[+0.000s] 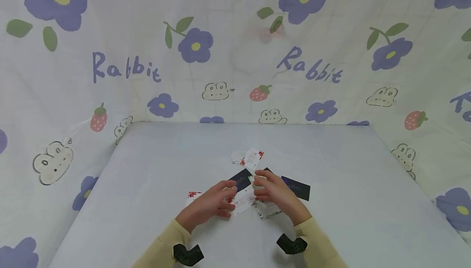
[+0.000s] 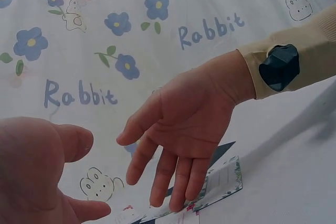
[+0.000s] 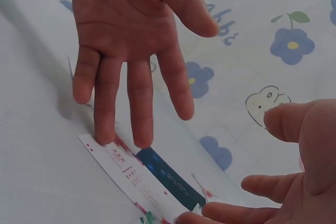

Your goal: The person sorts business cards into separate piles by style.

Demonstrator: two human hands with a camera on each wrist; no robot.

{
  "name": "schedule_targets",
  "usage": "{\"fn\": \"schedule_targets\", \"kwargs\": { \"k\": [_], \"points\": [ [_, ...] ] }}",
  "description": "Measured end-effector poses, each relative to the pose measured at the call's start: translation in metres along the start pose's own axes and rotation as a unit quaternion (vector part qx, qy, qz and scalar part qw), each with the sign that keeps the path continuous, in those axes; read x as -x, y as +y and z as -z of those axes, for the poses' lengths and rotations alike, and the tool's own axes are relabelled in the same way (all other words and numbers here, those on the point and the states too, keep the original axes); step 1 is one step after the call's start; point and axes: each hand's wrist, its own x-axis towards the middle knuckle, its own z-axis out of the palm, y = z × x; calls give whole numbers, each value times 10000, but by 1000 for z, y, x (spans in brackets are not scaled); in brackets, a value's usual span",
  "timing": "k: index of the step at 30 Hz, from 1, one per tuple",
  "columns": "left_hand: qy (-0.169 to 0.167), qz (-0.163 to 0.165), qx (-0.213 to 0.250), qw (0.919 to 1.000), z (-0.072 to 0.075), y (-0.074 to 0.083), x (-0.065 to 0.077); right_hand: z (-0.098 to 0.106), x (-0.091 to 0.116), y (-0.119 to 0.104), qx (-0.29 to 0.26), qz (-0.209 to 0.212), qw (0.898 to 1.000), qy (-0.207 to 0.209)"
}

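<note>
My left hand [image 1: 209,204] and right hand [image 1: 277,195] face each other over a loose group of business cards, fingers spread and nothing gripped. Between them lie a dark card [image 1: 241,179] and a white card with red flowers [image 1: 244,202]. A card with a green leafy border [image 1: 268,210] is partly covered by the right hand. In the right wrist view, the left fingertips [image 3: 105,136] are right at the white card's edge. Another red-flowered card [image 1: 193,195] shows from behind the left hand. Beside the right hand is a dark card [image 1: 299,189].
Farther back on the white table [image 1: 353,202] lie a white card with red flowers [image 1: 252,158] and a paler card [image 1: 236,157]. A curtain [image 1: 235,63] printed with flowers and rabbits surrounds the table at the back and sides.
</note>
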Motion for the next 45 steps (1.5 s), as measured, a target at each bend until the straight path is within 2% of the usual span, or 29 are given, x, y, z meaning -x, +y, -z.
{"fn": "schedule_targets", "kwargs": {
  "k": [5, 12, 20, 24, 28, 33, 45],
  "points": [
    [56, -7, 90, 9999, 2, 1, 2, 3, -2, 1, 60, -31, 9998, 165],
    [292, -101, 169, 9994, 4, 2, 2, 3, -3, 2, -9, -35, 9998, 177],
    [474, -90, 126, 9988, 5, -1, -2, 5, 0, 2, -68, -116, 9999, 50],
    [677, -208, 57, 9975, 6, 0, -3, 8, 0, 2, -126, -106, 9999, -51],
    [866, -185, -8, 9961, 10, 3, -2, 11, 0, 3, -228, -148, 9996, -80],
    [745, -69, 125, 9971, 14, 5, 0, 11, -2, 4, -314, -217, 9992, -81],
    [529, -120, 493, 9973, 19, 0, -2, 11, -4, 4, -757, -423, 9962, -71]
  ]
}}
